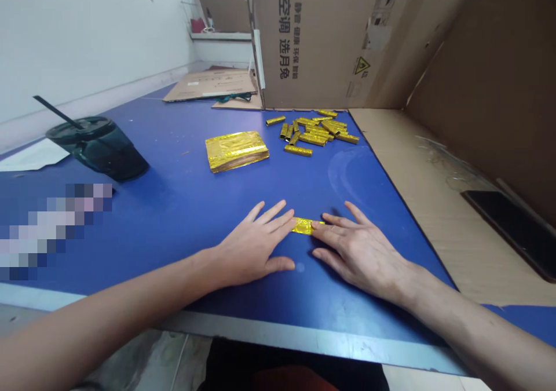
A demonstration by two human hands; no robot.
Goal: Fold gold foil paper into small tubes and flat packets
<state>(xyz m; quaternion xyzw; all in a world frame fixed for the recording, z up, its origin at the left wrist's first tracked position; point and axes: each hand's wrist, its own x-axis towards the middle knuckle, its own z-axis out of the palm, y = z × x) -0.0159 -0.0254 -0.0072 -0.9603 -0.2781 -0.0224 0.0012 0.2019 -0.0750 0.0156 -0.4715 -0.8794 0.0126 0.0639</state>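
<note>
A small strip of shiny gold foil paper (303, 226) lies flat on the blue tabletop between my two hands. The fingertips of my left hand (256, 240) rest on its left end, with the fingers spread. On its right end lie the fingertips of my right hand (354, 243), also stretched out and apart. Fingers cover both ends of the strip. Farther back sits a stack of gold foil sheets (238, 150). To the right of the stack, several narrow folded gold foil pieces (315, 138) lie in a loose pile.
A dark lidded cup with a straw (108, 148) stands at the left, near a blurred-out patch. Cardboard box walls (325, 43) rise behind and to the right. A dark phone (512, 229) lies on cardboard at the right. Flat cardboard (212, 84) lies at the back.
</note>
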